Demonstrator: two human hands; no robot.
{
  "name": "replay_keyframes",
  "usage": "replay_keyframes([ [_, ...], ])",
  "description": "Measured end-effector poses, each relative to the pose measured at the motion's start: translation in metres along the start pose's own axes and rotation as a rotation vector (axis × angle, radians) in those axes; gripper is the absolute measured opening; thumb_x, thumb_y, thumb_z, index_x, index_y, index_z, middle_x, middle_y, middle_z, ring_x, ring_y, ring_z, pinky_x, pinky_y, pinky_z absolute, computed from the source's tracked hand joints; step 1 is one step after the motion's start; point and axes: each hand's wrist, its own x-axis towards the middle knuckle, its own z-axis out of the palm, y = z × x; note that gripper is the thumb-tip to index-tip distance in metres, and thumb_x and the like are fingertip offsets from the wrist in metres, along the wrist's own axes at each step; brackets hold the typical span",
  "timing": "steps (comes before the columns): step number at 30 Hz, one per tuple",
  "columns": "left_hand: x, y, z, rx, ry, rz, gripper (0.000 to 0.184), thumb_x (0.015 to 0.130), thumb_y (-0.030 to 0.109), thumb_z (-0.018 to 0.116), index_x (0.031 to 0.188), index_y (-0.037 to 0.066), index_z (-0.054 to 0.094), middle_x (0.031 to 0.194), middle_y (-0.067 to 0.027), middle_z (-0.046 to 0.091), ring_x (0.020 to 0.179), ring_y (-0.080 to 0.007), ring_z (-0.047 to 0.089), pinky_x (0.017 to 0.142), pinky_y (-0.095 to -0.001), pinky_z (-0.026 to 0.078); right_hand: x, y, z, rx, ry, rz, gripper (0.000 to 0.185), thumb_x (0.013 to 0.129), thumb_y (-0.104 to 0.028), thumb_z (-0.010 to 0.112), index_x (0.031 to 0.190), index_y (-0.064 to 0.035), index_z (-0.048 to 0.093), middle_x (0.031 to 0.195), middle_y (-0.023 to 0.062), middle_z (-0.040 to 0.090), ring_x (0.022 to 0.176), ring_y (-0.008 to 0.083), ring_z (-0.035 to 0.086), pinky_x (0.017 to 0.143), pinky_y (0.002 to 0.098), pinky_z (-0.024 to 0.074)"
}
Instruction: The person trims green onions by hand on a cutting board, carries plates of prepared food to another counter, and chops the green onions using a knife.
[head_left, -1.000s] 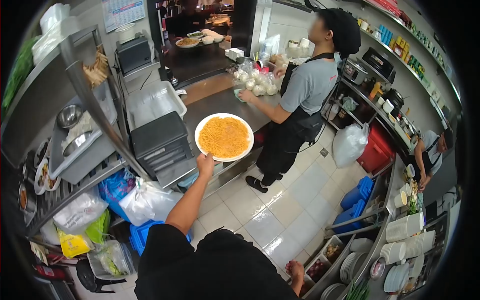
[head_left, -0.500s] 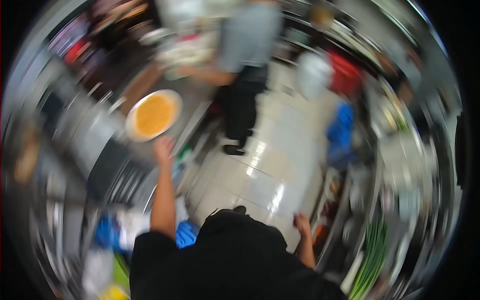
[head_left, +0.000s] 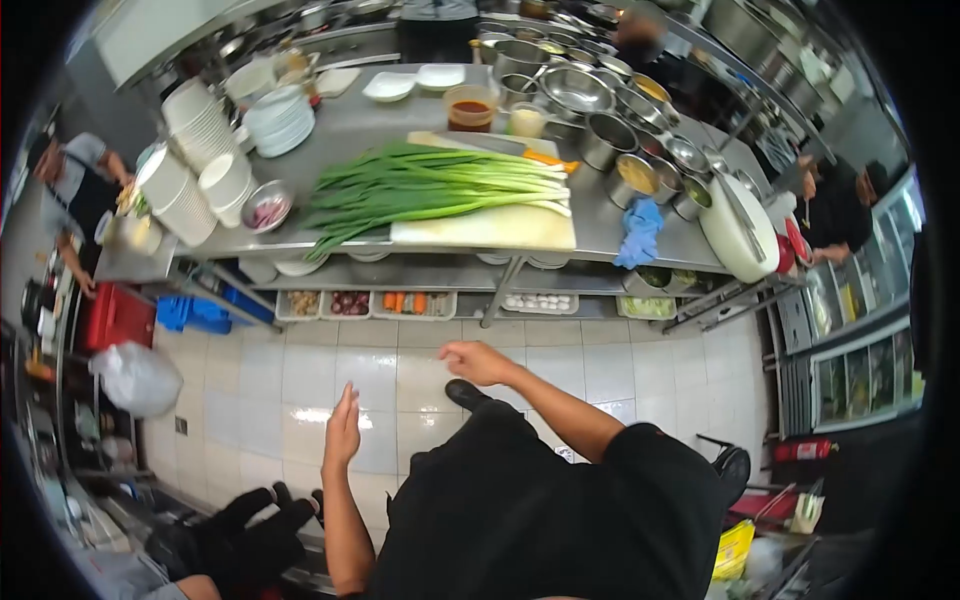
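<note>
Green onions (head_left: pixel 440 190) lie past a pale tiled floor (head_left: pixel 305 370), across a white cutting board (head_left: pixel 485 230) at a steel table's (head_left: pixel 345 115) near edge; a sauce tub (head_left: pixel 470 108) and white dishes (head_left: pixel 388 87) stand beyond. Above the floor, the left hand (head_left: pixel 342 428) is empty, fingers straight and together; the right hand (head_left: pixel 478 362), farther forward, is empty, loosely unclosed. The onions partly hide a knife (head_left: pixel 480 143). The top edge cuts off a far person (head_left: pixel 438 10).
</note>
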Motion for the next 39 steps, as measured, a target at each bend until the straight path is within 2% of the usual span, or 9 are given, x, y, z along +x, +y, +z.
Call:
replay_keyframes([
  [3, 0.088, 0.044, 0.009, 0.02, -0.238, -0.035, 0.025, 0.095, 0.019, 0.05, 0.093, 0.0, 0.065, 0.078, -0.0136, 0.067, 0.071, -0.019, 0.063, 0.061, -0.0296, 0.048, -0.03, 0.038, -0.059, 0.239, 0.377, -0.239, 0.023, 0.086, -0.007, 0.051, 0.108, -0.0043, 0.057, 0.081, 0.0075, 0.063, 0.078, 0.0179, 0.062, 0.067, 0.0289, 0.0505],
  [5, 0.132, 0.088, 0.028, 0.204, -0.124, 0.077, 0.031, 0.093, 0.019, 0.054, 0.069, 0.0, 0.058, 0.054, -0.0094, 0.054, 0.052, -0.0182, 0.055, 0.053, -0.0307, 0.042, -0.045, 0.032, -0.115, 0.441, 0.484, 0.076, 0.02, 0.089, -0.007, 0.05, 0.108, -0.0046, 0.058, 0.074, 0.0017, 0.061, 0.068, 0.0114, 0.059, 0.058, 0.0243, 0.0479],
  [7, 0.175, 0.108, 0.046, 0.192, -0.1, 0.258, 0.026, 0.089, 0.018, 0.057, 0.07, 0.001, 0.055, 0.054, -0.01, 0.046, 0.051, -0.017, 0.049, 0.05, -0.0309, 0.038, -0.045, 0.053, -0.167, 0.338, 0.629, 0.036, 0.019, 0.091, -0.009, 0.051, 0.109, -0.0062, 0.057, 0.07, -0.0005, 0.059, 0.062, 0.0069, 0.055, 0.055, 0.0217, 0.0453],
  [10, 0.241, 0.139, 0.067, 0.136, -0.173, 0.381, 0.015, 0.082, 0.015, 0.06, 0.086, 0.002, 0.055, 0.072, -0.0089, 0.051, 0.067, -0.019, 0.051, 0.059, -0.0288, 0.041, -0.034, 0.058, -0.225, 0.257, 0.781, -0.017, 0.019, 0.09, -0.014, 0.055, 0.106, -0.003, 0.058, 0.077, 0.0019, 0.06, 0.067, 0.0073, 0.054, 0.06, 0.0235, 0.0454],
  [14, 0.31, 0.19, 0.076, 0.264, -0.367, 0.472, 0.054, 0.08, 0.015, 0.061, 0.131, 0.005, 0.046, 0.128, -0.0181, 0.05, 0.121, -0.0322, 0.044, 0.1, -0.0387, 0.037, 0.004, 0.071, -0.274, 0.07, 0.792, -0.191, 0.021, 0.09, -0.013, 0.056, 0.106, -0.0002, 0.059, 0.084, 0.0054, 0.062, 0.078, 0.0109, 0.057, 0.068, 0.0258, 0.0463],
  [16, 0.34, 0.201, 0.083, 0.354, -0.432, 0.496, 0.06, 0.086, 0.032, 0.062, 0.136, 0.007, 0.041, 0.135, -0.0176, 0.046, 0.128, -0.0321, 0.04, 0.107, -0.0413, 0.03, 0.018, 0.072, -0.288, 0.068, 0.75, -0.176, 0.021, 0.089, -0.013, 0.056, 0.104, 0.0008, 0.059, 0.086, 0.0075, 0.062, 0.08, 0.0135, 0.059, 0.069, 0.027, 0.0467],
  [25, 0.445, 0.232, 0.154, 0.73, -0.814, 0.484, 0.124, 0.061, 0.07, 0.069, 0.145, -0.001, 0.011, 0.149, -0.0286, 0.013, 0.141, -0.0361, 0.009, 0.116, -0.0454, 0.009, 0.133, 0.107, -0.394, -0.546, 0.796, -0.243, 0.015, 0.078, -0.007, 0.055, 0.091, -0.0022, 0.061, 0.094, 0.0183, 0.063, 0.091, 0.0369, 0.059, 0.079, 0.0411, 0.0462],
  [31, 0.493, 0.225, 0.209, 0.879, -1.034, 0.506, 0.14, 0.052, 0.078, 0.067, 0.144, -0.007, 0.004, 0.15, -0.027, 0.014, 0.141, -0.0357, 0.011, 0.115, -0.0504, 0.008, 0.191, 0.116, -0.424, -0.647, 0.242, 0.22, 0.016, 0.075, -0.014, 0.058, 0.089, -0.0054, 0.058, 0.098, 0.0158, 0.062, 0.095, 0.0331, 0.059, 0.079, 0.0392, 0.046],
  [39, 0.465, 0.197, 0.213, 0.959, -0.949, 0.672, 0.149, 0.042, 0.081, 0.069, 0.145, -0.005, 0.004, 0.148, -0.0334, 0.009, 0.139, -0.0445, 0.009, 0.109, -0.062, 0.005, 0.193, 0.108, -0.425, -0.655, 0.215, 0.156, 0.027, 0.069, -0.012, 0.066, 0.09, -0.0064, 0.049, 0.091, 0.0145, 0.06, 0.089, 0.0321, 0.058, 0.075, 0.0398, 0.0449],
])
